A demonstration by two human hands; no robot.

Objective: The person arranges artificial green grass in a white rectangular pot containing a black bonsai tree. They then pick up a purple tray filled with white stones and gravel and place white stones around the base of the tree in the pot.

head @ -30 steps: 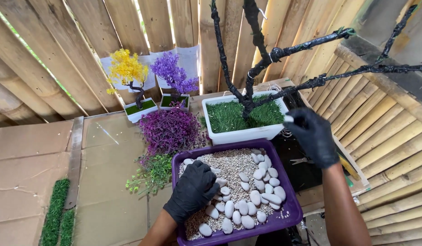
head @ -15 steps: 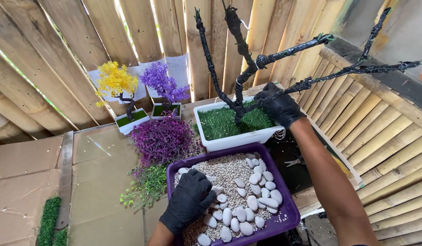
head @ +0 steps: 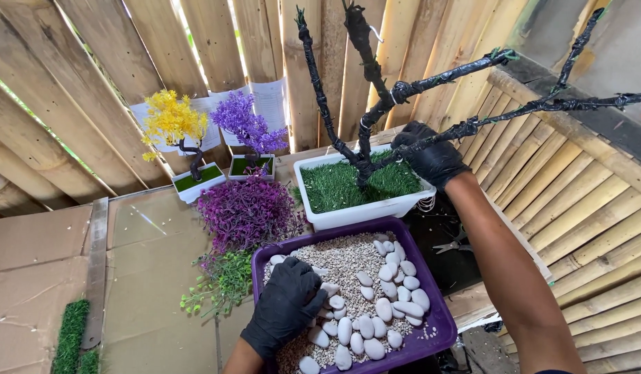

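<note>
- Bamboo slats walled a cardboard-covered surface [head: 147, 256].
- The gloved left hand [head: 284, 312] lay curled, fingers down, among white stones [head: 376, 312] in a purple tray [head: 431, 339].
- The gloved right hand [head: 431, 158] gripped a black-wrapped tree [head: 365, 131] in its white planter [head: 362, 208], just behind the tray.

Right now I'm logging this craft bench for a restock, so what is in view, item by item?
purple tray: one, front, holds gravel and white stones.
white planter: one, green turf, behind tray.
bare tree: one, black-wrapped branches, rooted in planter.
small trees: two, yellow tree and violet tree, by bamboo wall.
loose foliage: purple foliage, green sprigs, left of tray.
scissors: one, right of tray.
left hand: black glove, on stones.
right hand: black glove, on a branch.
</note>
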